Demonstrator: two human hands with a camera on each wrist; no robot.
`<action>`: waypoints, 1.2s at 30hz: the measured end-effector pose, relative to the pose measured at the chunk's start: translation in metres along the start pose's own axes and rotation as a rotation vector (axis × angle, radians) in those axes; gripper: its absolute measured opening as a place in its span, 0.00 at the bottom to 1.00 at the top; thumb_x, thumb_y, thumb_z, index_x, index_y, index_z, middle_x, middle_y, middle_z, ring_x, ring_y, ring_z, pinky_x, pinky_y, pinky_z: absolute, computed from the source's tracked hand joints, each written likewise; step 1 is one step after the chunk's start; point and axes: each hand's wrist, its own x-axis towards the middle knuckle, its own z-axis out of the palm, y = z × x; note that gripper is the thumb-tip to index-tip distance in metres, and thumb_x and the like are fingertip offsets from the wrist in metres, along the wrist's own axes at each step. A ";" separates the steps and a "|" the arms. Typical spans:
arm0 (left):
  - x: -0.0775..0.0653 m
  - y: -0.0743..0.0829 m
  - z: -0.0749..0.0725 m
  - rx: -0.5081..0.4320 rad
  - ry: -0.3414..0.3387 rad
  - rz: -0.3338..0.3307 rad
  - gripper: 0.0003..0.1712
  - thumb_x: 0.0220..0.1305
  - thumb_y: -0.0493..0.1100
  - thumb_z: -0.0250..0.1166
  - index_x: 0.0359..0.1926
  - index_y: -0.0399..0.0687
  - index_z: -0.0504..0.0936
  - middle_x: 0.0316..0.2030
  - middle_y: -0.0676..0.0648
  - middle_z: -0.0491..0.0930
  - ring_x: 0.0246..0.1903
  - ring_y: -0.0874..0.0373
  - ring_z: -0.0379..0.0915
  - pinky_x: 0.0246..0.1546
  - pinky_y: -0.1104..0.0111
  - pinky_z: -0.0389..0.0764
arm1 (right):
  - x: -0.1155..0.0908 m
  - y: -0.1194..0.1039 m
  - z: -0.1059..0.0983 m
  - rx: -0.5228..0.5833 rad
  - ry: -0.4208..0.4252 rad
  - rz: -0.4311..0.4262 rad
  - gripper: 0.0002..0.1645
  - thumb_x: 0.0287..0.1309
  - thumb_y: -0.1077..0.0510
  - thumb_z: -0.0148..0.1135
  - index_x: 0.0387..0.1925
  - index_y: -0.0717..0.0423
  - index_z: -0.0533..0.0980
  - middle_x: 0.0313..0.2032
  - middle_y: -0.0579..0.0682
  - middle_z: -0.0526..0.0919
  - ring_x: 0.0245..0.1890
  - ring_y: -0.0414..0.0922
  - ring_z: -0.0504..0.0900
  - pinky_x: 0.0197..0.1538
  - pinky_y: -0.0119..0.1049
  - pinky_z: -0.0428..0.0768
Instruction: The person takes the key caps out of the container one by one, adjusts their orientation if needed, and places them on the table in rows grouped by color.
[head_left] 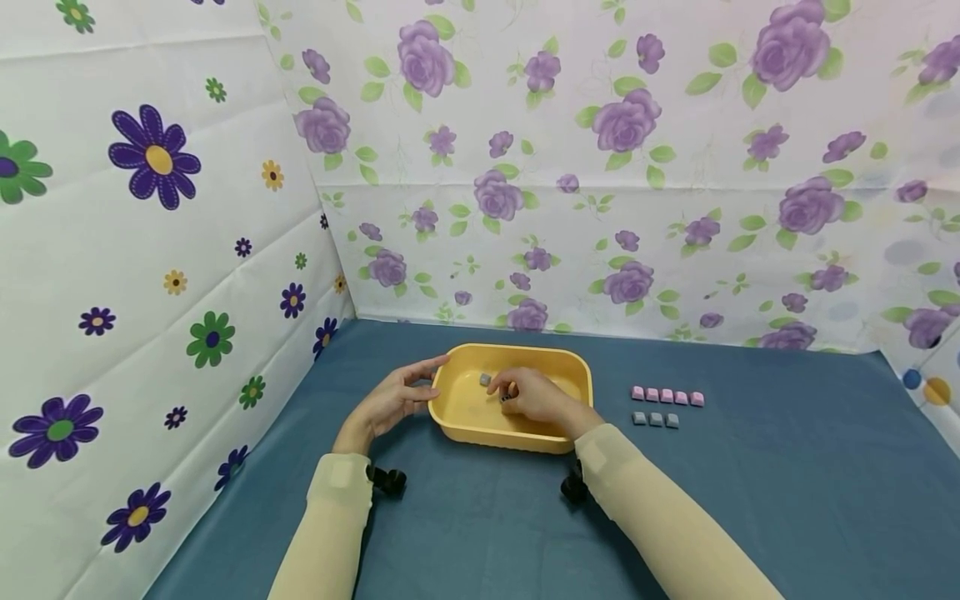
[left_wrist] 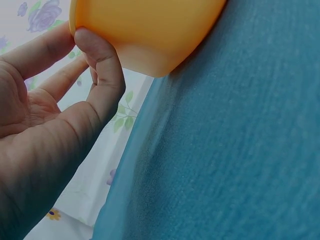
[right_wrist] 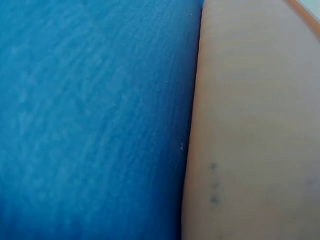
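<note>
My left hand [head_left: 396, 397] holds the left rim of a yellow plastic tub [head_left: 468, 435]; in the left wrist view its thumb [left_wrist: 102, 60] presses the tub's outer wall near the lip. Inside the tub, my right hand [head_left: 534, 395] reaches down with curled fingers and pinches a small grey keycap [head_left: 505, 398], partly hidden by the fingers. Another grey keycap [head_left: 485, 379] lies on the tub floor just left of those fingertips. The right wrist view shows only the tub's wall [right_wrist: 255, 120] close up, without the hand.
Right of the tub, a row of several pink keycaps [head_left: 667, 396] lies on the blue cloth [head_left: 750, 483]. Three grey keycaps [head_left: 656, 419] form a shorter row nearer me. Flowered sheets [head_left: 555, 208] hang behind and at the left.
</note>
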 end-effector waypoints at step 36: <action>-0.001 -0.001 0.000 0.002 0.006 0.003 0.38 0.75 0.32 0.61 0.81 0.51 0.63 0.60 0.39 0.64 0.47 0.52 0.75 0.49 0.64 0.83 | 0.000 -0.005 -0.007 0.196 0.157 0.028 0.23 0.58 0.80 0.62 0.52 0.63 0.84 0.38 0.55 0.77 0.35 0.48 0.76 0.38 0.36 0.76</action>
